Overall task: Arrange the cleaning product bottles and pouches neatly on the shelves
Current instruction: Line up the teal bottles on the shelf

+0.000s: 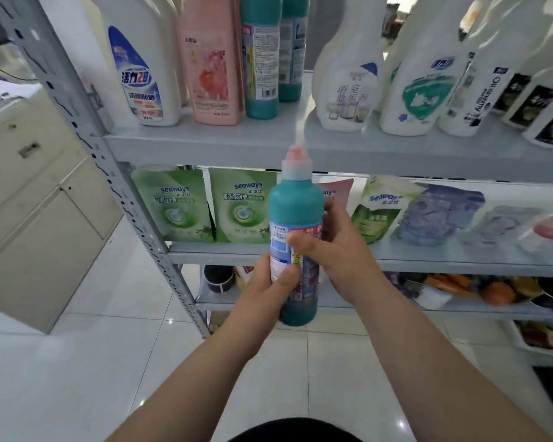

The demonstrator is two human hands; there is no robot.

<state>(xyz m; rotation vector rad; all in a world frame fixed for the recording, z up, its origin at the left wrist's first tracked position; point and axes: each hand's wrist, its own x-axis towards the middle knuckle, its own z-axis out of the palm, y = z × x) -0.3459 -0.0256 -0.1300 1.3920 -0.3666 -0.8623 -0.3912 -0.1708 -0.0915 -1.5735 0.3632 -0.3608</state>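
held: teal bottle (296, 205) upright before middle shelf (428, 260), cap at upper shelf (205, 148) edge
left hand (268, 288): grips it low
right hand (336, 247): grips its label
behind: green pouches (173, 205)
above: twin teal bottles (261, 59)
room: white tiles (77, 362), beige cabinet (29, 218)

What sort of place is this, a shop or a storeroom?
Likely a storeroom or small shop; I cannot tell which. A grey metal rack carries cleaner bottles above and refill pouches below, a beige cabinet stands beside it, and the left hand and right hand hold a teal bottle.
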